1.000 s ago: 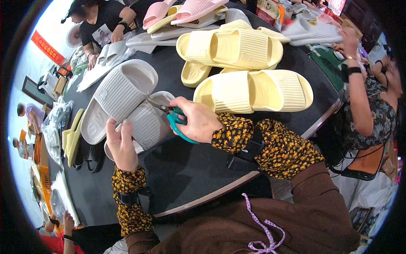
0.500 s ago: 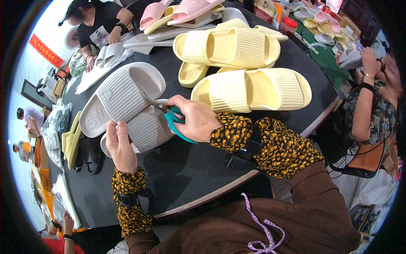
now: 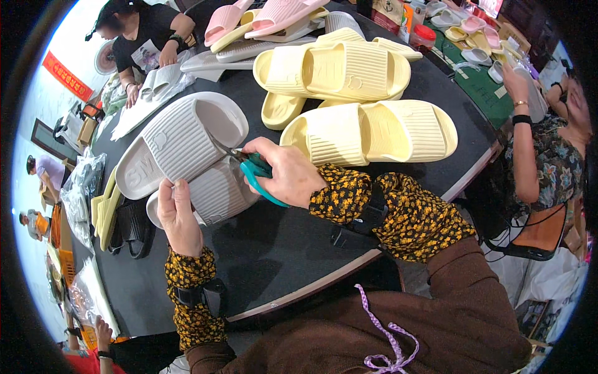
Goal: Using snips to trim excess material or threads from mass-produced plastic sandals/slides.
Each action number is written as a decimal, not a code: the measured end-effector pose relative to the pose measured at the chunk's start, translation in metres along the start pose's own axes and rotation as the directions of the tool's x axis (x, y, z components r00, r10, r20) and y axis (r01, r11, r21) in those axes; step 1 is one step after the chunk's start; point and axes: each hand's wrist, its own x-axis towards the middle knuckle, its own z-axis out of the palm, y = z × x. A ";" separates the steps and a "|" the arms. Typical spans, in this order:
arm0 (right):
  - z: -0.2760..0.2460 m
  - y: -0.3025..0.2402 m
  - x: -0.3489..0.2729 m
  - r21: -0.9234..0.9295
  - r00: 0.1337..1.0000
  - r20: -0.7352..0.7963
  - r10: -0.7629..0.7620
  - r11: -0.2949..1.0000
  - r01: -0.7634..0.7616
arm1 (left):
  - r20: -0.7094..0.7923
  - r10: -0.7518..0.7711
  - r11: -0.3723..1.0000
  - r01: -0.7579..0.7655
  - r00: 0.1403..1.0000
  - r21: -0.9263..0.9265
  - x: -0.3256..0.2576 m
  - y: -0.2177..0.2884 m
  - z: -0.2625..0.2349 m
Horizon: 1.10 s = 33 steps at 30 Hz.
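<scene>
A pair of light grey slide slippers lies in front of me, the upper slipper (image 3: 177, 143) partly over the lower slipper (image 3: 218, 190). My left hand (image 3: 179, 215) pinches the upper slipper at the near edge of its ribbed strap, thumb and forefinger together. In my right hand (image 3: 288, 173) is a pair of scissors (image 3: 254, 174) with teal handles, my fingers wrapped through the loops. Their metal blades point left at the strap edge, by the gap between the two slippers. Whether the blades touch the strap, I cannot tell.
Yellow slippers (image 3: 336, 134) lie to the right on the dark table (image 3: 268, 249), with pink slippers (image 3: 280, 19) piled farther back. Black slippers (image 3: 134, 224) are at the left. One co-worker (image 3: 149, 37) handles grey slippers across the table; another (image 3: 542, 149) sits at the right.
The scissor tips have drawn slightly to the right, and the grey slippers have shifted only slightly. At the right, the co-worker's arms have moved.
</scene>
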 end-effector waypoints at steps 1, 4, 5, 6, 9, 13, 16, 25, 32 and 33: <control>0.000 0.000 0.000 0.000 1.000 0.000 0.000 1.000 0.000 | 0.000 0.000 1.000 0.000 1.000 0.000 0.000 0.001 0.000; -0.002 -0.003 0.000 0.005 0.999 -0.039 -0.015 1.000 0.016 | 0.029 -0.041 0.998 0.042 0.999 -0.038 -0.001 0.001 -0.001; -0.003 -0.003 0.001 0.012 0.999 -0.036 -0.013 1.000 0.013 | 0.035 -0.044 0.997 0.046 0.998 -0.062 -0.002 -0.001 0.000; -0.003 -0.004 0.001 0.019 0.999 -0.033 -0.011 1.000 0.012 | 0.041 -0.045 0.995 0.049 0.998 -0.085 -0.002 -0.001 0.000; -0.002 -0.004 0.001 0.044 0.997 -0.067 -0.031 0.998 0.034 | 0.131 -0.028 0.997 0.038 0.991 -0.073 -0.003 -0.003 -0.007; -0.004 -0.008 0.000 0.022 0.999 -0.048 -0.006 1.000 0.007 | 0.130 -0.019 0.999 0.025 0.991 -0.043 -0.004 -0.002 -0.008; -0.002 -0.007 0.000 0.027 0.998 -0.065 -0.025 0.999 0.027 | 0.149 -0.029 0.999 0.031 0.988 -0.012 -0.004 -0.003 -0.010; -0.008 -0.003 -0.002 0.063 0.995 -0.088 -0.052 0.996 0.058 | 0.107 -0.018 0.999 0.023 0.994 -0.048 -0.007 0.003 0.004; -0.006 -0.011 0.003 0.135 0.996 -0.079 -0.046 0.989 0.057 | 0.033 -0.007 0.987 0.002 0.999 0.159 -0.003 -0.003 -0.010; -0.007 -0.015 0.005 0.113 0.983 -0.149 -0.105 0.986 0.122 | 0.040 -0.046 0.997 0.043 0.998 0.071 0.000 0.001 -0.009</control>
